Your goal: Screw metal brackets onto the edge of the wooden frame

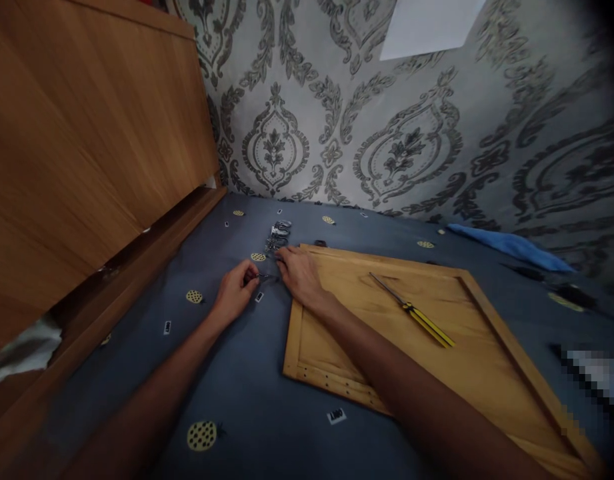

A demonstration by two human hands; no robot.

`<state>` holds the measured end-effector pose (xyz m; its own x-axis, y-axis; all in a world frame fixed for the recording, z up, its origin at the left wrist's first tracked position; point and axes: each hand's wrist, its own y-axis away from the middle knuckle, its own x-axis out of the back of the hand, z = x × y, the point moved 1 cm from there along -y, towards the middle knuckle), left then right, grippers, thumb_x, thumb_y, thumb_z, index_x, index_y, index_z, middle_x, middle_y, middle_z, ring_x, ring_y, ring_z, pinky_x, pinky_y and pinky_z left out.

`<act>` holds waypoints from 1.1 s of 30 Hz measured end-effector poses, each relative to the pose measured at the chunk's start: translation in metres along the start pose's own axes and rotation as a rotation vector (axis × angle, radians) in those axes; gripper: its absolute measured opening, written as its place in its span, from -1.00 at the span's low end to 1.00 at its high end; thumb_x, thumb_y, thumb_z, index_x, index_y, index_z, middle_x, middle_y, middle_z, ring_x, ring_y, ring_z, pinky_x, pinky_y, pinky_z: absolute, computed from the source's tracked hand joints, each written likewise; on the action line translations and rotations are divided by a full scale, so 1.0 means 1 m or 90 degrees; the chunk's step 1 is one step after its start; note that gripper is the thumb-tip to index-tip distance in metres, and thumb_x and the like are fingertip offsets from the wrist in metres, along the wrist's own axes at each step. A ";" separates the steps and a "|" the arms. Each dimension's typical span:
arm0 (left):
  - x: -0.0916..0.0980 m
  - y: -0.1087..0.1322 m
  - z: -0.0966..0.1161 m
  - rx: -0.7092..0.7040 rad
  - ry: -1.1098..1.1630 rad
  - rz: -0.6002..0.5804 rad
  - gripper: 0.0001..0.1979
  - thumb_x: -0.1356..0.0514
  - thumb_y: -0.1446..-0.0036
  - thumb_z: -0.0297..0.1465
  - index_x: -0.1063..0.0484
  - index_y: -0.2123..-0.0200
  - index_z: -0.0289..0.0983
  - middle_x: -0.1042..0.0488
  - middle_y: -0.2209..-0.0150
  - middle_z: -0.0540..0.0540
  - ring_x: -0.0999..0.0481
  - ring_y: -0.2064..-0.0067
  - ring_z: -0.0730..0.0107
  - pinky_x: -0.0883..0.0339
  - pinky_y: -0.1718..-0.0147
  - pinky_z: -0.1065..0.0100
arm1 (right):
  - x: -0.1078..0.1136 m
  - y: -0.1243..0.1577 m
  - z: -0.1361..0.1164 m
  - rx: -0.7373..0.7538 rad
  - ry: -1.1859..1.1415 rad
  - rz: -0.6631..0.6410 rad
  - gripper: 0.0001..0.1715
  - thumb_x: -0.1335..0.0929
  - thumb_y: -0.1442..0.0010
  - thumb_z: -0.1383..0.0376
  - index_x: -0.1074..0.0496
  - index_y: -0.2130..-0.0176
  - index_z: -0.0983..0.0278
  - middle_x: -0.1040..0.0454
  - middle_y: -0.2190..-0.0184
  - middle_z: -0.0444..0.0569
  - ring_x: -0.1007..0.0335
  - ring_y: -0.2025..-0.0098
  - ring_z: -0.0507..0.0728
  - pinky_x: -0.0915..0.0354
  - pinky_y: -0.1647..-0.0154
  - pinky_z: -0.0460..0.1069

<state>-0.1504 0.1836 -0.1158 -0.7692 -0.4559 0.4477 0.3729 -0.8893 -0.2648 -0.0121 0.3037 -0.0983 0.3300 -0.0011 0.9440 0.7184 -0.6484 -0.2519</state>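
My left hand [237, 285] hovers over the dark blue patterned cloth, left of a wooden panel [347, 307]. Its thumb and fingers pinch a small dark metal piece [267, 277], too blurred to name exactly. My right hand [301, 272] rests at the panel's upper left corner, fingers bent over the edge toward that piece. Whatever its fingertips grip is hidden. Just beyond the hands, several shiny metal fittings [279, 233] that look like hinges lie in a row. A screwdriver [411, 312] with a yellow and black handle lies on the panel, right of my right forearm.
A wooden cabinet [101, 120] stands along the left side. Behind the cloth rises a wall [331, 120] with grey damask paper. A blue cloth [509, 245] and dark objects [577, 293] lie to the right. Small holes run along the panel's near left edge.
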 end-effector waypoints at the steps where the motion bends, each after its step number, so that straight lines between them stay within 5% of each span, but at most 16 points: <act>1: 0.000 -0.001 -0.001 -0.002 0.010 0.001 -0.88 -0.21 -0.06 -0.55 -0.40 0.34 -0.22 -0.49 0.39 0.05 -0.45 0.33 0.36 -0.26 0.29 0.37 | 0.000 0.003 0.000 0.000 -0.010 0.016 -0.60 -0.40 -0.43 0.15 -0.46 -0.16 0.28 -0.50 -0.14 0.09 -0.51 -0.10 0.21 -0.49 -0.12 0.21; 13: 0.003 -0.007 -0.009 -0.047 0.108 0.015 -0.96 -0.26 -0.11 -0.43 -0.44 0.34 -0.24 -0.50 0.39 0.02 -0.48 0.32 0.38 -0.36 0.28 0.41 | -0.001 0.033 0.006 0.199 -0.190 -0.010 -0.73 -0.40 -0.44 0.17 -0.53 0.01 0.33 -0.58 0.10 -0.01 -0.57 0.07 0.13 -0.51 -0.05 0.16; 20: 0.009 -0.010 -0.017 -0.056 0.043 0.030 -0.82 -0.11 -0.31 -0.41 -0.49 0.11 -0.25 -0.61 0.24 -0.10 -0.59 0.22 0.28 -0.43 0.27 0.35 | -0.005 0.031 0.019 0.152 -0.244 0.045 -0.72 -0.39 -0.45 0.15 -0.51 0.04 0.33 -0.56 0.11 -0.01 -0.54 0.11 0.11 -0.52 0.04 0.10; 26: -0.002 -0.001 -0.010 -0.118 -0.119 -0.010 -0.59 -0.08 -0.14 -0.69 -0.62 0.15 -0.20 -0.57 0.15 -0.12 -0.51 0.05 0.16 -0.39 -0.06 0.12 | -0.005 0.030 0.029 0.122 -0.228 0.063 -0.71 -0.39 -0.44 0.14 -0.51 0.05 0.33 -0.55 0.11 -0.01 -0.53 0.10 0.12 -0.50 0.02 0.12; 33: -0.002 0.000 -0.009 -0.142 -0.237 -0.022 -0.63 -0.02 -0.12 -0.72 -0.52 0.25 -0.24 -0.51 0.21 -0.15 -0.44 0.12 0.11 -0.37 0.00 0.10 | -0.008 0.028 0.029 0.123 -0.188 0.058 -0.69 -0.40 -0.44 0.15 -0.50 -0.03 0.32 -0.55 0.04 0.02 -0.54 0.06 0.14 -0.52 0.00 0.14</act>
<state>-0.1537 0.1847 -0.1239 -0.5241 -0.4442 0.7266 0.1970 -0.8933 -0.4040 0.0233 0.3082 -0.1189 0.5403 0.1867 0.8205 0.7713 -0.4996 -0.3942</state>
